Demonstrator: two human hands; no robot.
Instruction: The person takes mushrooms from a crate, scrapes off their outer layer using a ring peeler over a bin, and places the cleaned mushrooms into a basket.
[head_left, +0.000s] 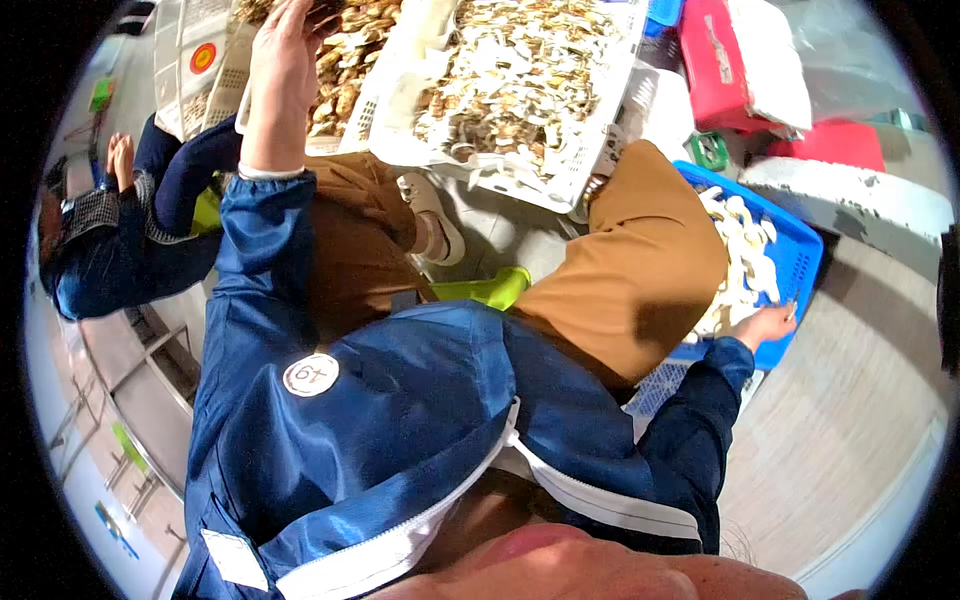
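Note:
My left hand [280,62] is raised at the top left, beside a crate of brown mushrooms [352,75]. Its fingers look stretched out, with the tips near the top edge, and I see nothing held. Down at the right, my right hand [765,325] is at the near corner of a blue basket [800,255]. Its fingers are closed together at the rim; whatever may be between them is too small to make out. Pale mushroom pieces [745,255] lie in that basket. In front of my knees, a white crate [400,140] holds many pale and brown-edged mushroom pieces [510,90].
Another person [130,225] sits at the left, hands together. Red boxes or bags [712,65] stand at the upper right, near a small green object [709,151] and a worn white beam [850,195]. A yellow-green stool [490,290] shows between my legs. Metal frames [150,390] stand left.

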